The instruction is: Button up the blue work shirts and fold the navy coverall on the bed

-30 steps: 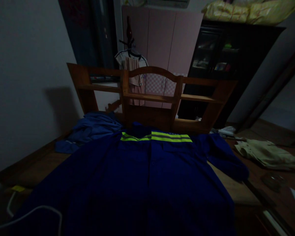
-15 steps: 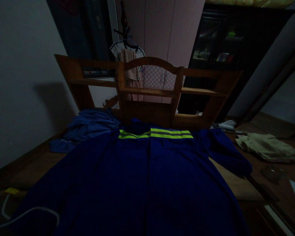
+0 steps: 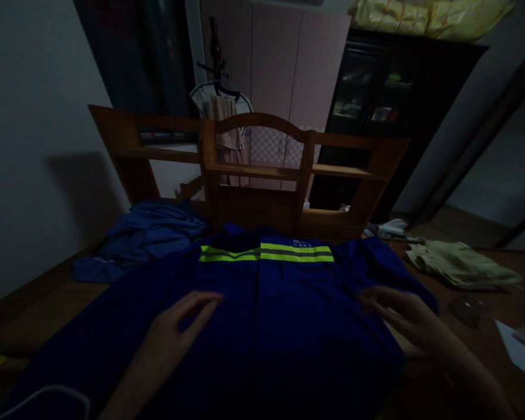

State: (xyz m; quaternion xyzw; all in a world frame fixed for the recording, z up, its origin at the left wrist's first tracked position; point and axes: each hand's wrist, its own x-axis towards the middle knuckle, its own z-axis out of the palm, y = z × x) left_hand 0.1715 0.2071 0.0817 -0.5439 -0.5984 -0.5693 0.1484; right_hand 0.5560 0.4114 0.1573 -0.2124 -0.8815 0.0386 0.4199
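A dark blue work jacket [image 3: 262, 315] with a bright yellow reflective stripe [image 3: 266, 253] lies spread flat on a wooden surface [image 3: 52, 303] in front of me. My left hand [image 3: 175, 329] rests on the jacket's left half, fingers stretched out flat. My right hand [image 3: 402, 315] reaches over the jacket's right side near its sleeve, fingers extended and apart. Neither hand holds anything.
A second, crumpled blue garment [image 3: 140, 233] lies at the back left. A wooden shelf rack [image 3: 254, 169] stands behind the jacket. A pale green garment [image 3: 459, 265] and white papers [image 3: 520, 350] lie at the right. A white cable [image 3: 48, 394] curls at the lower left.
Both hands have come into view from below and now lie over the jacket. The view has shifted slightly, with the jacket a little lower in the picture.
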